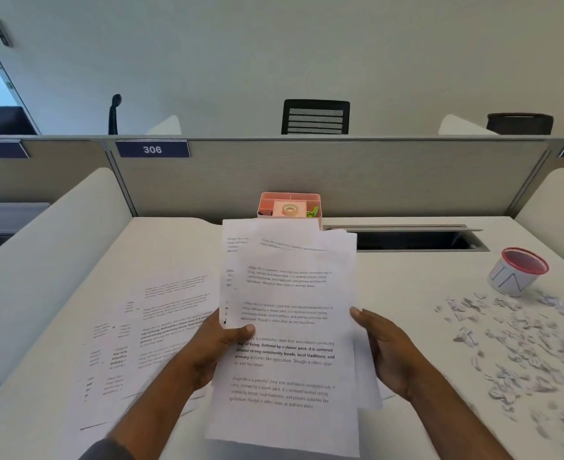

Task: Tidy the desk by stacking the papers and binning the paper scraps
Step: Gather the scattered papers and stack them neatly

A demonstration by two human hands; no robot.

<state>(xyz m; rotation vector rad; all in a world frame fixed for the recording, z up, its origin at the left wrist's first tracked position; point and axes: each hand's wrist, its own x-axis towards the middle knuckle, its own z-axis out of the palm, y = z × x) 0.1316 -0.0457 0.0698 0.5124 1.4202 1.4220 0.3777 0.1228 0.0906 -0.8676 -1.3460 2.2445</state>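
In the head view, one stack of papers (290,327) is held upright above the bench (406,293) at centre. At least three offset sheets can be counted in it. The left hand (214,346) grips its left edge, thumb pressed on the printed face. The right hand (386,346) holds the right edge, fingers wrapped behind. More loose sheets (147,330), their exact number not countable, are spread flat at 9 o'clock of the stack. Many paper scraps (513,353), too many to count, are scattered at 3 o'clock. One red-rimmed bin (514,272) lies tilted at 2 o'clock, just beyond the scraps. One pink organiser (290,204) stands at 12 o'clock, with one tape roll (288,209) inside.
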